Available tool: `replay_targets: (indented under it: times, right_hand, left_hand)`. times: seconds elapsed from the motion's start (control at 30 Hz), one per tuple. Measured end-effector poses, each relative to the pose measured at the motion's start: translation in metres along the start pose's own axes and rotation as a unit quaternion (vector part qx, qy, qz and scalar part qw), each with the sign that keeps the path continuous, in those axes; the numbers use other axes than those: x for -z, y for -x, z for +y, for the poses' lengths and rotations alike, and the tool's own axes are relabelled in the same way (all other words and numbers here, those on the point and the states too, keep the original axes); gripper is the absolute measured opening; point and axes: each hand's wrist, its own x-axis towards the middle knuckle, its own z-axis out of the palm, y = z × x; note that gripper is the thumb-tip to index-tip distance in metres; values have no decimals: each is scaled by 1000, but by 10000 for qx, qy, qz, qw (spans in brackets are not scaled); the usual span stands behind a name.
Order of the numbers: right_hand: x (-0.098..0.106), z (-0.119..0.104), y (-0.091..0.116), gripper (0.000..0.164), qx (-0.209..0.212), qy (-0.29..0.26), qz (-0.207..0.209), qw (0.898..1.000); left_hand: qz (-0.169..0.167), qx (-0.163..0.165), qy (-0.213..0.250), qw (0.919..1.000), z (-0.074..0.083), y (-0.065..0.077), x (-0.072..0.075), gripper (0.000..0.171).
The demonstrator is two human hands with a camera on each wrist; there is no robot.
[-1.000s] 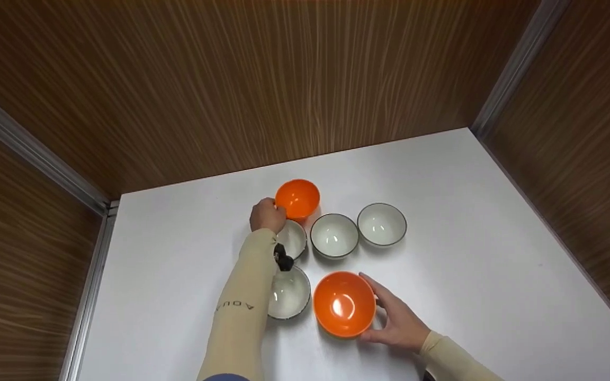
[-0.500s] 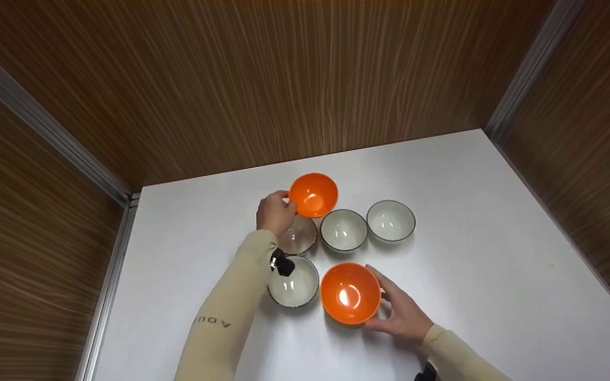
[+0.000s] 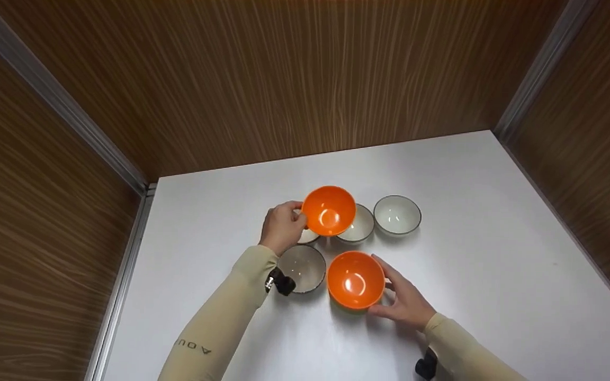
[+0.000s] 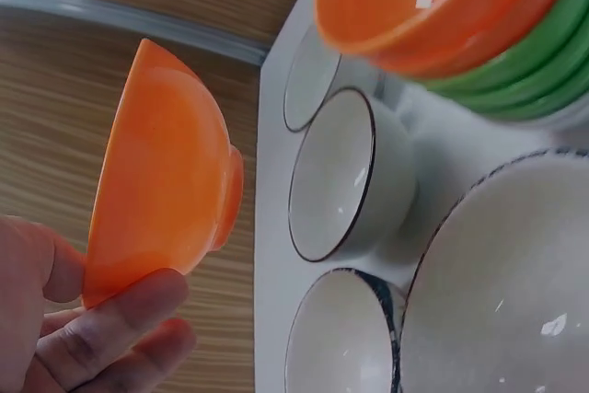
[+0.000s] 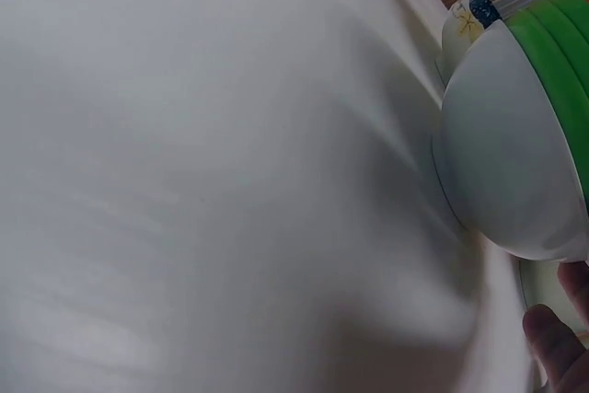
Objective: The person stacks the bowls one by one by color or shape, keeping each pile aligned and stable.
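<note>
My left hand [image 3: 282, 227] pinches the rim of an orange bowl [image 3: 329, 210] between thumb and fingers. In the left wrist view that bowl [image 4: 166, 167] is up off the table, its foot facing right. My right hand [image 3: 406, 301] is curved around the right side of a bowl stack [image 3: 355, 279]. Orange shows on top of the stack; the left wrist view reveals green bowls [image 4: 525, 66] beneath, and the right wrist view a white bowl [image 5: 506, 144] at the bottom.
Dark-rimmed white bowls stand around the stack: a far right one [image 3: 397, 214], a middle one [image 3: 360, 225] partly behind the held bowl, one [image 3: 309, 237] mostly hidden by the left hand, and a nearer one [image 3: 302, 270]. Wood-grain panels [image 3: 305, 79] enclose the white table [image 3: 495, 238].
My left hand has lifted the orange bowl and carried it right and nearer, over the white bowls toward the stack. My right hand keeps its hold on the stack.
</note>
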Motion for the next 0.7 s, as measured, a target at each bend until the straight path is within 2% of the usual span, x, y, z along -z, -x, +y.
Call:
replay_targets:
  times: [0.1,0.2,0.27,0.33,0.7]
  right_hand:
    - [4,-8,-4,101,-86,-47,-10,10000]
    - [7,-7,-10,100,-121,-83,-41,9999]
    - [8,4,-13,101,-79,-50,-30,10000]
    - [10,10,-16,102,-65,-23,-36,10000]
    - [23,13,-32,98,-37,64,10,10000]
  left_hand:
    - [-178,-204,-1,9996,3,7,0,33]
    - [-298,-379,-14,9988,6,13,-2,33]
    - [-342,-486,-10,9982,8,16,-5,33]
    - [-413,-521,37,9978,10,18,-8,33]
    - [-646,-605,107,9960,9,26,-28,32]
